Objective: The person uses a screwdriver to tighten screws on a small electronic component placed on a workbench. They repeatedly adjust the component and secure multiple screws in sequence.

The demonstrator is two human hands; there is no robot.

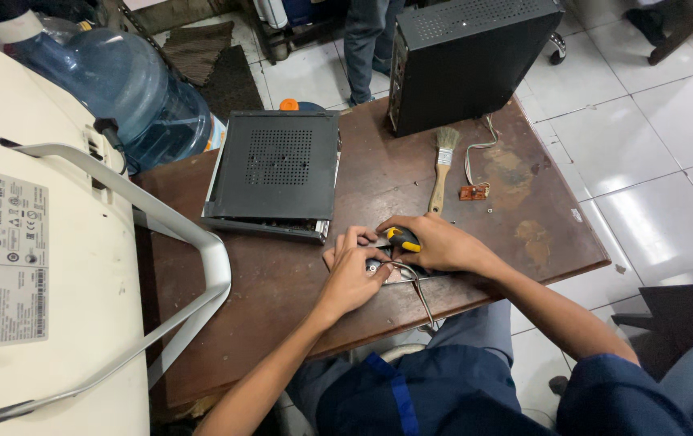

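My right hand (435, 244) grips a screwdriver with a yellow and black handle (402, 238), its tip hidden under my fingers. My left hand (350, 270) presses down on a small flat metal part (399, 273) near the front edge of the brown wooden table (266, 282). A thin grey cable (422, 292) runs from that part over the table's front edge. Both hands sit close together, fingers touching over the part.
A flat black computer case (274, 171) lies left of my hands; a black tower case (464, 60) stands behind. A paintbrush (441, 168), a small orange circuit board (471, 192), a white monitor back (31, 266), a water jug (128, 85). Someone's legs (367, 40) stand beyond.
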